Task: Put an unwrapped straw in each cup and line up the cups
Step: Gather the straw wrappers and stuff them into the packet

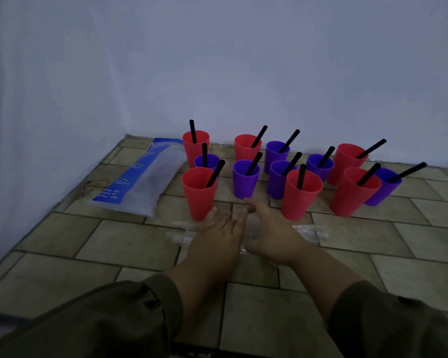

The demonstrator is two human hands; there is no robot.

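The left hand is lying palm down with straight fingers spread flat on a heap of clear, crinkled wrappers. Close beside it, the right hand is pressing on the same heap, fingers stretched forward; motion blur is hiding whether the two hands are touching. The wrappers are running as long thin strips left to right across the tiled floor. Just beyond the fingertips, twelve smooth, tapered plastic cups are standing upright in a loose cluster near the wall, not in a line: six red cups and six smaller purple cups. Each is holding one of the matte black straws. The left-most straws are standing almost upright, while the others are leaning with their top ends pointing up and to the right, slanting more the farther right they sit. Left of the cups, a long clear plastic bag with a blue printed panel is lying flat, its long axis running diagonally toward the wall. Dark olive sleeves are covering the forearms.
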